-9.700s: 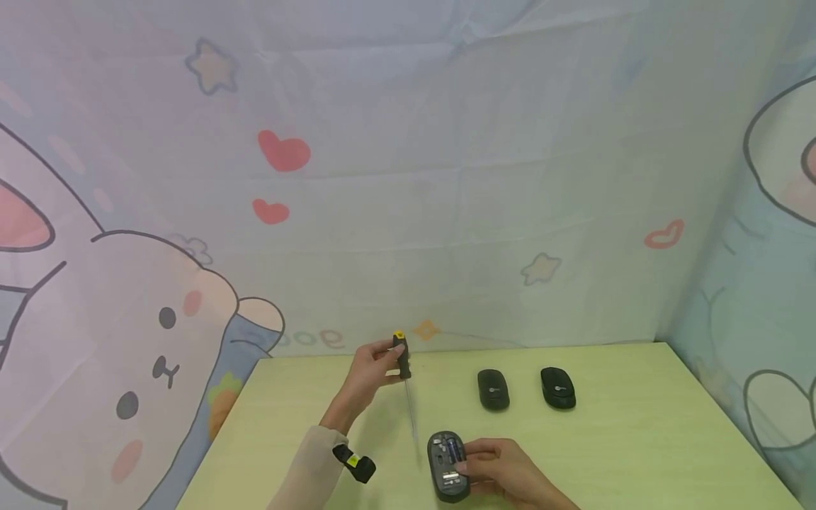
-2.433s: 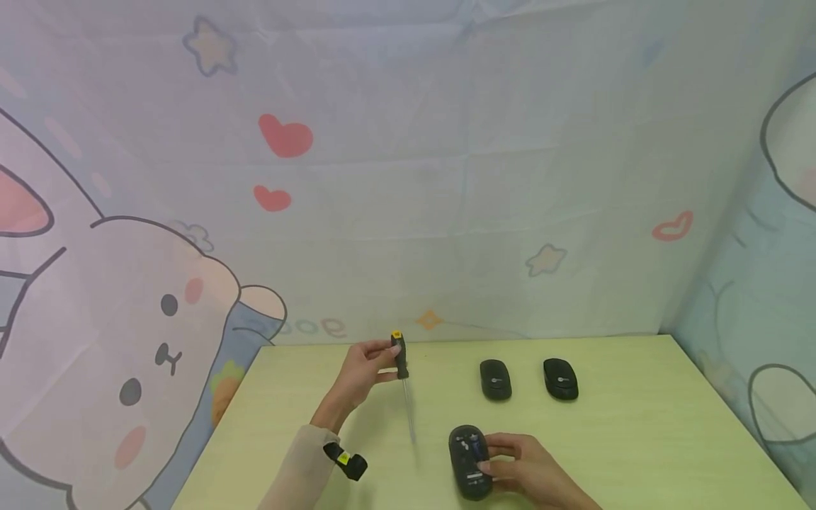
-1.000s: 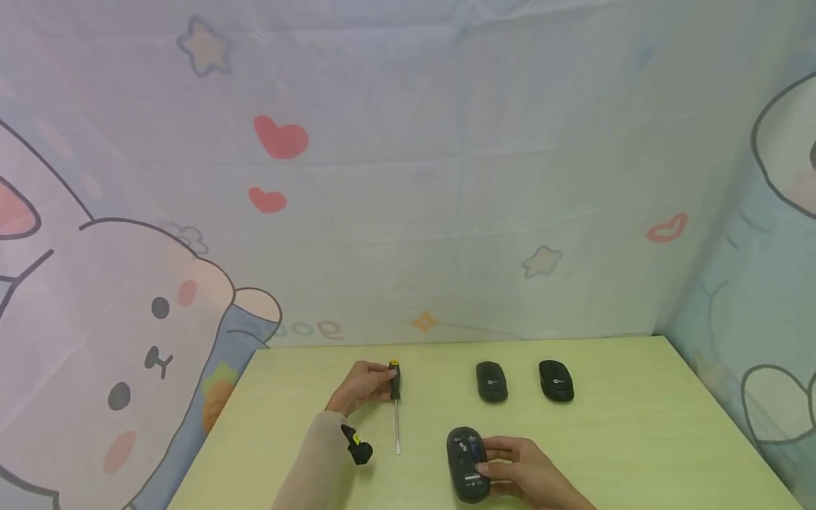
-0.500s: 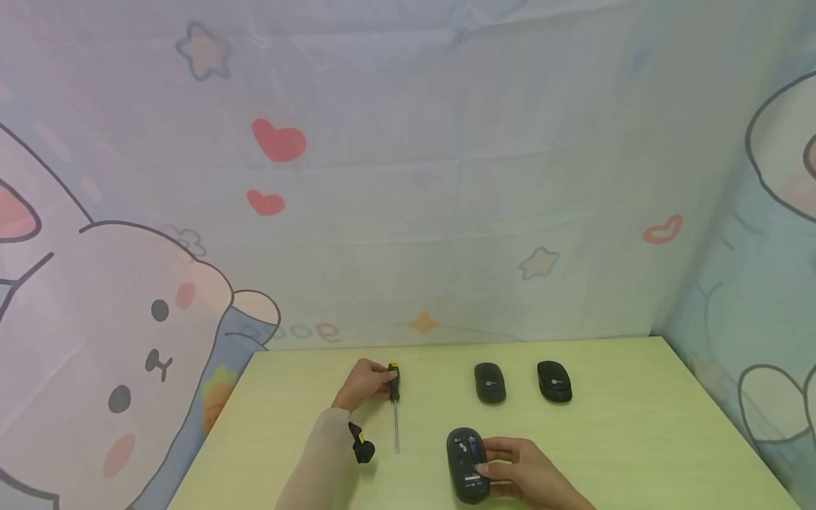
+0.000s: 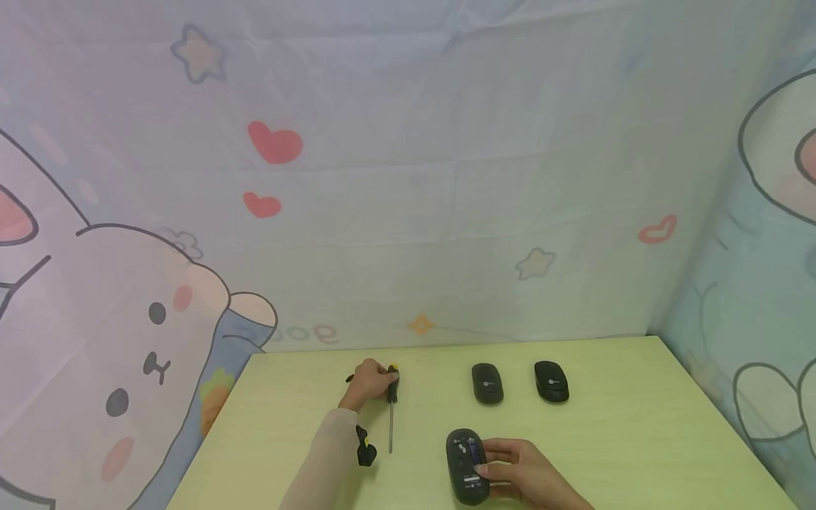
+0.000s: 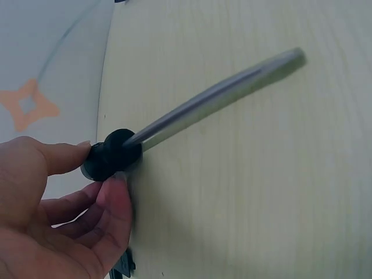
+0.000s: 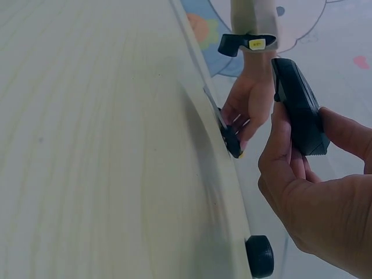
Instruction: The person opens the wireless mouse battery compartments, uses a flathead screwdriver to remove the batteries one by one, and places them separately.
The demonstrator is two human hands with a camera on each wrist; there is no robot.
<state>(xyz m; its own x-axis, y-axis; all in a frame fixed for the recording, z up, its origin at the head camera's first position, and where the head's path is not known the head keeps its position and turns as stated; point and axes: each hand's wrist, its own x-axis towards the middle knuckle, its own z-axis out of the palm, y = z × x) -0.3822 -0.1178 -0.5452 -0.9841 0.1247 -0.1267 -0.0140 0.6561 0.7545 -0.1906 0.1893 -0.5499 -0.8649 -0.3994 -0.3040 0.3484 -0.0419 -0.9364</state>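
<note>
My left hand (image 5: 372, 382) pinches the dark handle of a screwdriver (image 5: 392, 421) between thumb and fingers at the back left of the table. Its metal shaft points toward the front; in the left wrist view the screwdriver (image 6: 218, 93) lies low over the tabletop. On the right, my right hand (image 5: 519, 471) grips a black computer mouse (image 5: 467, 467) by its side, underside facing up, with a pale label and a recess showing. Held clear of the table, the mouse (image 7: 301, 110) appears edge-on in the right wrist view.
Two more black mice stand at the back, one mouse (image 5: 487, 384) in the middle and another mouse (image 5: 551, 382) farther right. A small dark piece (image 5: 350, 378) peeks out left of my left hand. A printed cloth (image 5: 408, 212) hangs behind the table (image 5: 612, 453).
My left hand has lowered the screwdriver toward the tabletop at the back left. My right hand keeps the mouse underside up, slightly farther right than at first. The small dark piece has come into view.
</note>
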